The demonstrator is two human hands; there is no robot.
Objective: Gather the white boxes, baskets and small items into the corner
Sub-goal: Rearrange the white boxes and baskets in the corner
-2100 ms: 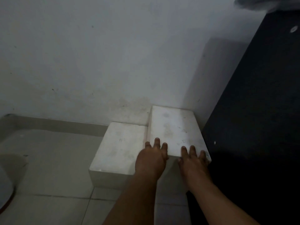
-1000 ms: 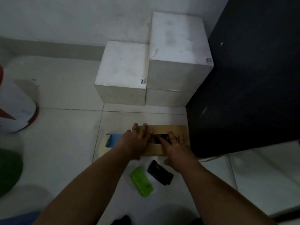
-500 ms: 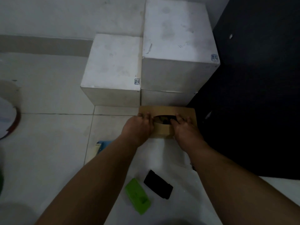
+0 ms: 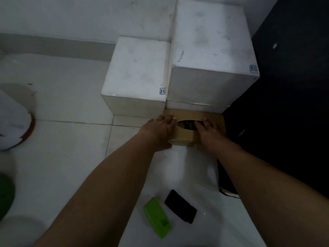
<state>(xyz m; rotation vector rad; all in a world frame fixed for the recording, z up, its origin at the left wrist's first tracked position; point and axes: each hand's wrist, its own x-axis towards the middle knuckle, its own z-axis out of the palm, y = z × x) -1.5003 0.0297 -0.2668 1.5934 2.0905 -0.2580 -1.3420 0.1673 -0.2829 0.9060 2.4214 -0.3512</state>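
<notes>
Head view is looking down at a tiled floor (image 4: 58,157) and going left to right: the lower white box (image 4: 137,68) is sitting against the wall, and the taller white box (image 4: 211,41) is standing right beside it, touching, tucked into the corner by a dark cabinet (image 4: 293,104). In front of them, the brown box (image 4: 195,116) with an oval opening is lying flush against their bases. The left hand (image 4: 158,131) is pressing flat on its left end, fingers spread and not curled around anything; the right hand (image 4: 210,134) is resting likewise on its right side. This looks like the seating of the brown box (probably finished). Nearer the person, a green case (image 4: 157,217) and a black case (image 4: 180,205) are lying well apart from the stack; the next move is likely calling for lifting both hands away and reaching back for them.
</notes>
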